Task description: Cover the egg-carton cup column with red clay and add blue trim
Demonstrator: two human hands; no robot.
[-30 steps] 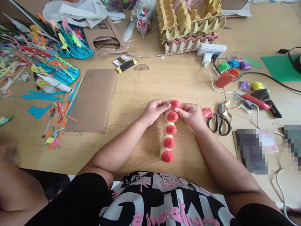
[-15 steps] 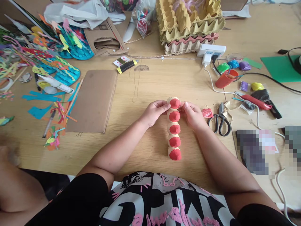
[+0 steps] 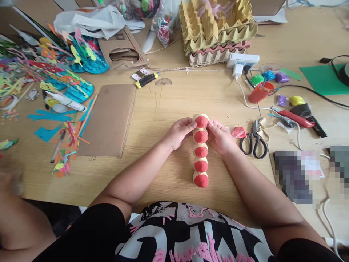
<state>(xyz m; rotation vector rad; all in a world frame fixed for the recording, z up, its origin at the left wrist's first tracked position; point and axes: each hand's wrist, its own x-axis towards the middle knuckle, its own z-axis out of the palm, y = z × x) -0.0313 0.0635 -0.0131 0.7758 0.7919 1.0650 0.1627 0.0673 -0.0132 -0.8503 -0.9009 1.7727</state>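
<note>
A strip of egg-carton cups (image 3: 201,151) with several red-coated tips lies lengthwise in front of me, pointing toward my body. My left hand (image 3: 182,131) pinches the left side of its far end, thumb on top. On the right side of the same end, my right hand (image 3: 219,135) grips the edge between thumb and fingers. Just right of that hand is a small packet of red clay (image 3: 239,132), and beside it black-handled scissors (image 3: 254,140).
Brown cardboard (image 3: 106,120) lies to the left, near paper scraps and a glue bottle (image 3: 67,100). Stacked egg trays (image 3: 218,40), a power strip (image 3: 243,60) and an orange cup (image 3: 261,92) stand farther back. Another person's arm (image 3: 21,211) shows at lower left.
My right hand has moved slightly left and closed in on the strip's far end. The red tips now face more directly upward. The whole view has shifted slightly.
</note>
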